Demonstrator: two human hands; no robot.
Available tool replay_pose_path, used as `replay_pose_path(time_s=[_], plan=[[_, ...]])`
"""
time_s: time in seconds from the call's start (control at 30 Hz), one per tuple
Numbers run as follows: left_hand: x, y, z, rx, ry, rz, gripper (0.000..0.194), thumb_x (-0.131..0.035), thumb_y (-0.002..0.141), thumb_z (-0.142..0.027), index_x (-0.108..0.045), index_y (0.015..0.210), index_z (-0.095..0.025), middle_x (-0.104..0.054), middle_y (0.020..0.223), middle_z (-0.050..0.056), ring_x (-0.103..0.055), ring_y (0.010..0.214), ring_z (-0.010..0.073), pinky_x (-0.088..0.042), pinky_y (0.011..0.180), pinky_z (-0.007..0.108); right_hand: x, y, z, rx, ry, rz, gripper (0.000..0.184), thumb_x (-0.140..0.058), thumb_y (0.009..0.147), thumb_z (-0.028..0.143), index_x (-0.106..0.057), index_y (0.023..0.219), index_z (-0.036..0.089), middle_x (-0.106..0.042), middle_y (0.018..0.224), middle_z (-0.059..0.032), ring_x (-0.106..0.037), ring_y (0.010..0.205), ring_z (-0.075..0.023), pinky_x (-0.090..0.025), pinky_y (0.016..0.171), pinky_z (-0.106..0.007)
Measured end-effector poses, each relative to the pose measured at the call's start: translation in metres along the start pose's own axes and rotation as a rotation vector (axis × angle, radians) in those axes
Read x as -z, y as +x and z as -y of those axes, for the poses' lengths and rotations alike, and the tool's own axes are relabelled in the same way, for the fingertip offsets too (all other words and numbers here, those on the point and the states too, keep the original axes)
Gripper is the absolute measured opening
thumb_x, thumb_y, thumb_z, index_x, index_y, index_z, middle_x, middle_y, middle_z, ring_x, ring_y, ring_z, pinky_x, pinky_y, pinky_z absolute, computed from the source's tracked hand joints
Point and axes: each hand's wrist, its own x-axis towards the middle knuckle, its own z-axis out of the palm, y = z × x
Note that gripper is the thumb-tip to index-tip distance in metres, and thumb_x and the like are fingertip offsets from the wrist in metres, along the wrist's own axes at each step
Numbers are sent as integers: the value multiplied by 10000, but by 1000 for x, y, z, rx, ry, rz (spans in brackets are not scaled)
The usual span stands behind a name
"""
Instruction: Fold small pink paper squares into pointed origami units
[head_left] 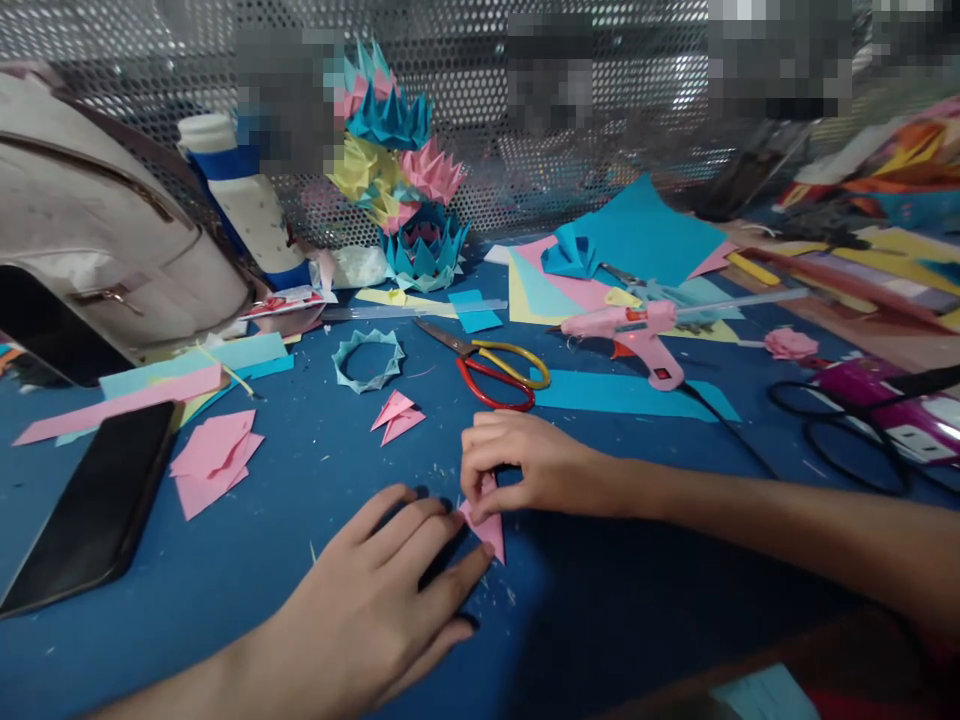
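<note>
Head view: pink paper (487, 532) beneath both hands' fingertips (489, 550).

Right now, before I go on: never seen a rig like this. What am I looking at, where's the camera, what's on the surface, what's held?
No machine here: these are a person's bare hands. The single picture comes from a camera worn on the head, looking forward and down.

The right hand pinches a small folded pink paper between its fingers; the left hand steadies it with its fingertips.

On the blue tabletop lie scissors with one red and one yellow handle, a pink glue gun, a light-blue pointed paper ring and a black phone. Behind them stand pointed paper flowers in blue, pink and yellow.
</note>
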Motion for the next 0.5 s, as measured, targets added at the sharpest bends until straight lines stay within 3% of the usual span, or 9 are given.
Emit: replay_pose_path(time_s=[0.23,0.5], plan=[[-1,-2,1,21,-8,38,387,-334,1100,-343,-626,1305,-194,-654,1150,75,-574,1133,247,-335,1061,446,0,1,-2,-35,66,-3,173,-804,835,320,-706,771,192,-655,748,23,-533,797,-141,-345,694,-258],[0,-3,3,43,-41,89,380,-359,1093,-318,-589,1380,-222,-625,1210,67,-530,1172,246,-264,1087,438,6,2,-2,-17,112,34,257,-705,914,422,-699,825,181,-672,772,3,-561,803,-144,-375,704,-258]])
